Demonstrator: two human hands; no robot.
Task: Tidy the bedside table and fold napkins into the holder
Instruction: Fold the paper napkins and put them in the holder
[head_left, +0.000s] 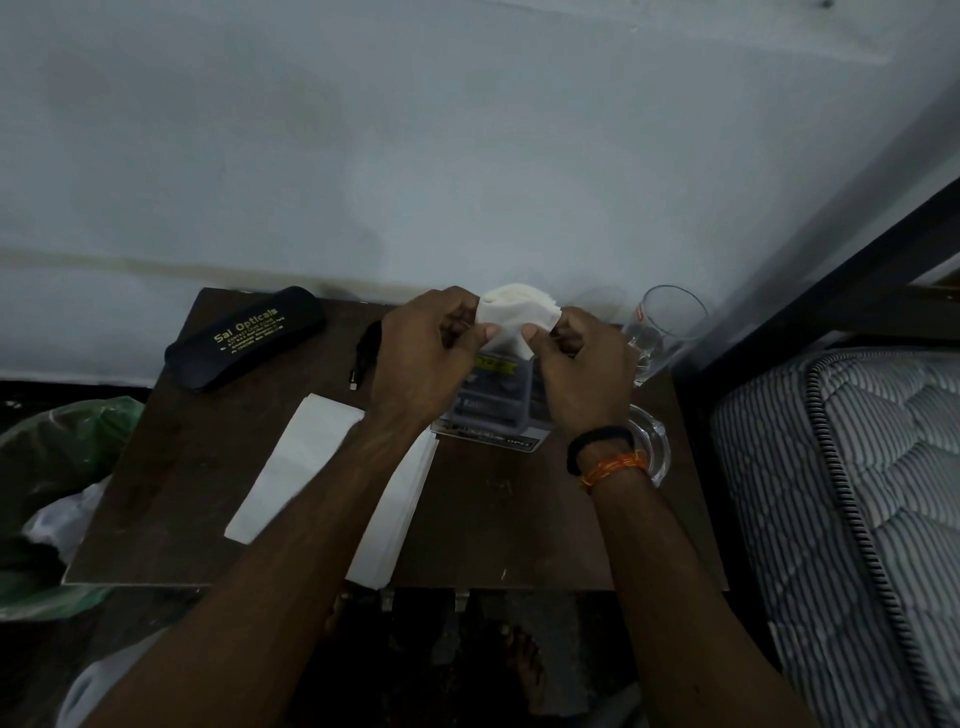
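Observation:
A white napkin (514, 314) is held up above the back of the dark bedside table (171, 467). My left hand (426, 358) pinches its left edge and my right hand (582, 369) pinches its right edge. Under my hands sits a clear plastic box (493, 410) with a printed label; much of it is hidden. A stack of flat white napkins (296, 467) lies on the table at the left of my left forearm, which partly covers it.
A black spectacle case (244, 338) lies at the back left, a black cable (366, 353) beside it. A drinking glass (660, 327) and a glass ashtray (652, 441) stand at the right. A mattress (841, 493) borders the right; a green bag (57, 452) sits left.

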